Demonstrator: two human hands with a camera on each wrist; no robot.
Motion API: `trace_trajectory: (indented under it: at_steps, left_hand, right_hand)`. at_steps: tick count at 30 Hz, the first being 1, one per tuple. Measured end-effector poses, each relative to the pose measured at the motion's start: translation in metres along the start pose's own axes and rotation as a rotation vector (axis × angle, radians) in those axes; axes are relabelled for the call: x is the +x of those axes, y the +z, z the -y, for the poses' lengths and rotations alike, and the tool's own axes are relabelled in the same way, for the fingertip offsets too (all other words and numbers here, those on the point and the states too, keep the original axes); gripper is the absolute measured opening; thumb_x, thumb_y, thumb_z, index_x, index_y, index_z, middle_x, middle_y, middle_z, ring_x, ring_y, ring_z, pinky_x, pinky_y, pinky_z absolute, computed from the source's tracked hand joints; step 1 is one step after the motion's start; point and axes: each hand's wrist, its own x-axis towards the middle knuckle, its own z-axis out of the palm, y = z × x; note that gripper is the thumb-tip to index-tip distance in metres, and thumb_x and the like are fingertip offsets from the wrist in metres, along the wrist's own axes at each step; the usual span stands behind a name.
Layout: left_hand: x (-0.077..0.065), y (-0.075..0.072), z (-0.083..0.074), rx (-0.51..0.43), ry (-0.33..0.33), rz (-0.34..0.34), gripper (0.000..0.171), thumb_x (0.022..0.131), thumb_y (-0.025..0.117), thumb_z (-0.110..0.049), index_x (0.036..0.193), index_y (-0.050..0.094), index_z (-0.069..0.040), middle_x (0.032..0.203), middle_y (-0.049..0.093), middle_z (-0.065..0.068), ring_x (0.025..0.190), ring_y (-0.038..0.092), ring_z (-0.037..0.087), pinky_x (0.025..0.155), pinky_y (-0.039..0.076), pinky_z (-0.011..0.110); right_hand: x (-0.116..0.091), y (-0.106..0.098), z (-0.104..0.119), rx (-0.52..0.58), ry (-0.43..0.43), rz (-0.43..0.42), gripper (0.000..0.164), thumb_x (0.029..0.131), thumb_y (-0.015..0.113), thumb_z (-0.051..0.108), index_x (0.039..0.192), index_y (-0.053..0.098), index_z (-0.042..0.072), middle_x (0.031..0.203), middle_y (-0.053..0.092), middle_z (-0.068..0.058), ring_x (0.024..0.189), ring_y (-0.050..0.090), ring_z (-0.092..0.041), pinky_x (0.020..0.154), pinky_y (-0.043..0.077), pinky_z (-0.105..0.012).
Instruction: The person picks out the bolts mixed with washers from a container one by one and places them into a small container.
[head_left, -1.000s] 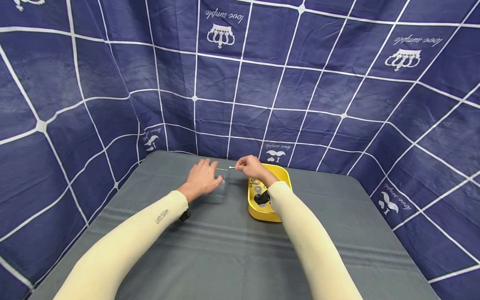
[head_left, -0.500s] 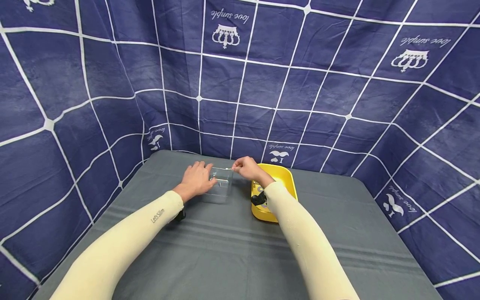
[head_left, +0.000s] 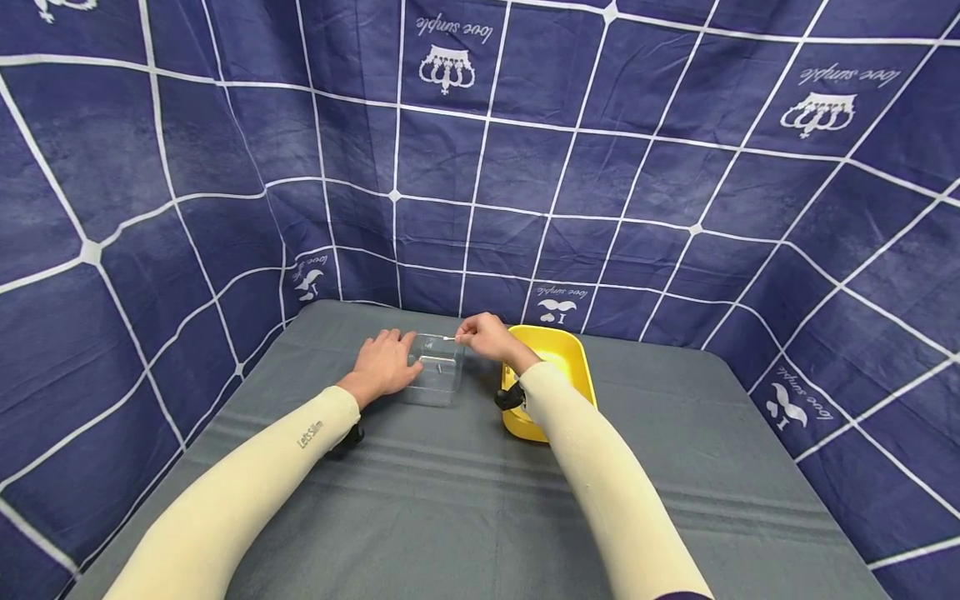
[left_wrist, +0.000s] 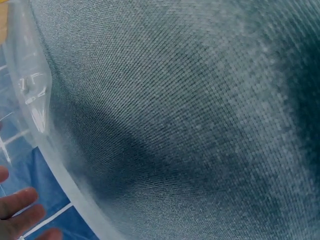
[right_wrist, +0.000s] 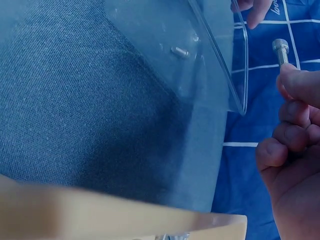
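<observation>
My right hand [head_left: 486, 337] pinches a silver socket-head bolt [right_wrist: 281, 50] by its threaded end, between thumb and fingertips. The bolt's knurled head points away from the fingers, near the far right corner of a clear plastic box [head_left: 431, 398]. A small metal piece, apparently another bolt [right_wrist: 180, 51], lies in that box. At the box's left side is my left hand [head_left: 384, 362], its fingers spread and relaxed. Whether the left hand touches the box cannot be told. Only a few of its fingertips [left_wrist: 22, 200] show in the left wrist view.
A yellow tray [head_left: 581, 375] stands right of the box, under my right forearm. Metal parts [right_wrist: 172, 236] show inside it. Grey cloth [head_left: 450, 517] covers the table, and blue gridded curtains [head_left: 510, 167] close off the back and sides.
My right hand has moved slightly left with the bolt, from near the tray to the box's far right corner. The left hand has drawn back left, uncovering more of the box.
</observation>
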Motion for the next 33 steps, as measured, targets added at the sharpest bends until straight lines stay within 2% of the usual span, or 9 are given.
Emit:
trace_trajectory:
  at_steps: [12, 16, 19, 28, 33]
  left_hand:
    - [0.001, 0.007, 0.0, 0.003, -0.025, 0.014, 0.067, 0.094, 0.059, -0.042, 0.151, 0.043, -0.01, 0.14, 0.053, 0.021, 0.133, 0.047, 0.039, 0.105, 0.039, 0.061]
    - [0.0, 0.006, -0.001, 0.001, -0.025, 0.013, 0.067, 0.095, 0.059, -0.041, 0.151, 0.043, -0.01, 0.14, 0.053, 0.021, 0.133, 0.047, 0.039, 0.105, 0.039, 0.061]
    - [0.0, 0.006, -0.002, -0.005, -0.029, 0.018, 0.067, 0.095, 0.06, -0.041, 0.152, 0.042, -0.011, 0.141, 0.053, 0.021, 0.134, 0.047, 0.039, 0.105, 0.039, 0.061]
    - [0.001, 0.008, -0.004, 0.0, -0.042, 0.043, 0.067, 0.096, 0.058, -0.041, 0.153, 0.04, -0.011, 0.143, 0.051, 0.022, 0.136, 0.045, 0.04, 0.106, 0.038, 0.062]
    - [0.002, 0.008, -0.003, -0.01, -0.045, 0.034, 0.067, 0.096, 0.058, -0.041, 0.153, 0.041, -0.011, 0.143, 0.051, 0.021, 0.136, 0.045, 0.039, 0.106, 0.038, 0.061]
  right_hand:
    - [0.008, 0.009, 0.011, -0.02, 0.021, 0.063, 0.014, 0.093, 0.067, 0.013, 0.094, 0.078, 0.004, 0.085, 0.073, -0.003, 0.074, 0.052, -0.008, 0.068, 0.042, -0.02]
    - [0.011, 0.013, 0.014, -0.01, 0.027, 0.113, 0.019, 0.095, 0.065, 0.014, 0.1, 0.076, 0.0, 0.096, 0.075, -0.015, 0.076, 0.052, -0.009, 0.07, 0.042, -0.021]
    - [0.012, 0.015, 0.014, -0.006, 0.041, 0.139, 0.02, 0.096, 0.065, 0.015, 0.102, 0.076, -0.001, 0.101, 0.074, -0.019, 0.076, 0.051, -0.01, 0.07, 0.041, -0.021]
    - [0.016, 0.022, 0.013, -0.004, 0.056, 0.111, 0.014, 0.093, 0.07, 0.022, 0.093, 0.079, 0.011, 0.087, 0.074, 0.001, 0.074, 0.052, -0.008, 0.066, 0.042, -0.021]
    - [0.016, 0.021, 0.013, 0.004, 0.042, 0.108, 0.014, 0.093, 0.07, 0.022, 0.092, 0.078, 0.01, 0.087, 0.074, -0.004, 0.072, 0.052, -0.009, 0.065, 0.041, -0.022]
